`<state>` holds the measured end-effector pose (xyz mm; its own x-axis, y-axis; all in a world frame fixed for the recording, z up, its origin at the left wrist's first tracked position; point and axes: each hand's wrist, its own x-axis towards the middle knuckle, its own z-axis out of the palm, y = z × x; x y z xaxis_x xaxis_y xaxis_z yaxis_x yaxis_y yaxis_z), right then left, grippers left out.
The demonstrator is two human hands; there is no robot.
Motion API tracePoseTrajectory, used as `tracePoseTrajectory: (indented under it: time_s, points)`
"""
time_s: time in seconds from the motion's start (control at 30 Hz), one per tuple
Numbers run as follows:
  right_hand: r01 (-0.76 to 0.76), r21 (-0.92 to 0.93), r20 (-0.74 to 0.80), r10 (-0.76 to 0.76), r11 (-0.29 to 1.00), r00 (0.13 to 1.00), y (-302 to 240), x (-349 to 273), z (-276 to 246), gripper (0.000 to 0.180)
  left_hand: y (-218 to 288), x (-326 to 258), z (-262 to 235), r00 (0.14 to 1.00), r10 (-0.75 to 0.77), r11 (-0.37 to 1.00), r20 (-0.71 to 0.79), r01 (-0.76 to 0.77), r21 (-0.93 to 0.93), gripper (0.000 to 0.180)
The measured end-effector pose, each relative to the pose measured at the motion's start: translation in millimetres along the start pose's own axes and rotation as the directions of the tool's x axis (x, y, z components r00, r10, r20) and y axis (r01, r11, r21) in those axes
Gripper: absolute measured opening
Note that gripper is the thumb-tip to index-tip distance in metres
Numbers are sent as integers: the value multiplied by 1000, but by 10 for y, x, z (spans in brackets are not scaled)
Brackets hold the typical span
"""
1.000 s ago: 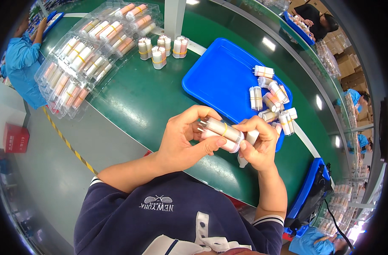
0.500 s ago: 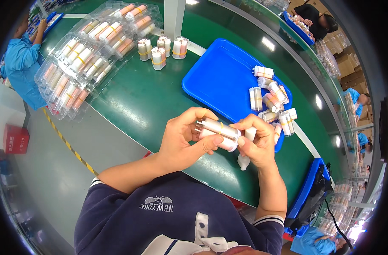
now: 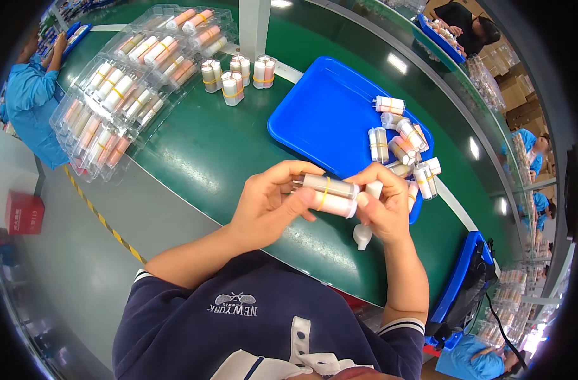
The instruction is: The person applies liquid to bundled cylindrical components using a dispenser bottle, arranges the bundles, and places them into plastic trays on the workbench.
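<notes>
My left hand (image 3: 270,206) and my right hand (image 3: 385,206) together hold a bundle of pale pink and white tubes (image 3: 330,194), lying sideways with a yellow rubber band around its middle. My right hand also grips a loose white tube (image 3: 363,232) that points down below the bundle. Both hands hover over the green belt (image 3: 200,149), just in front of a blue tray (image 3: 323,117). Several more banded tube bundles (image 3: 400,142) lie on the tray's right side.
Banded bundles (image 3: 235,75) stand upright on the belt at the back. Clear plastic trays full of tubes (image 3: 121,95) lie at the belt's left end. A person in blue (image 3: 32,104) works at far left; others sit along the right edge.
The bundle has turned slightly in my hands and its rubber band now sits around the middle. Both hands stay in the same place.
</notes>
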<state>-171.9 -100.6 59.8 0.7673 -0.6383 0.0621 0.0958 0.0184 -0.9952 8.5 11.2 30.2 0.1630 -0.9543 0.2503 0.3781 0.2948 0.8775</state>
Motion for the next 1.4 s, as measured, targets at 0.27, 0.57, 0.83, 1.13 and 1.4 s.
tracePoseTrajectory:
  time_s: [0.27,0.57,0.83,1.13,1.4]
  points:
    - [50,89,282,-73,995,957,-15,13,61,41,89,37,-19,983,-184,973,19,184,-142,31]
    - [-51,255,277,-23,965,961,-6,-13,96,31,62,11,12,999,44,999,0,-44,-16,30]
    - [-6,196,103,-14,981,995,-48,-56,188,23,12,-22,17,991,132,991,-26,-131,39,29]
    - [-72,392,171,4,917,985,-23,-44,175,30,14,3,-9,991,127,992,38,-126,-24,27]
    - [-50,324,156,-1,945,988,-65,-41,185,29,5,46,29,999,40,998,-31,-42,-40,25]
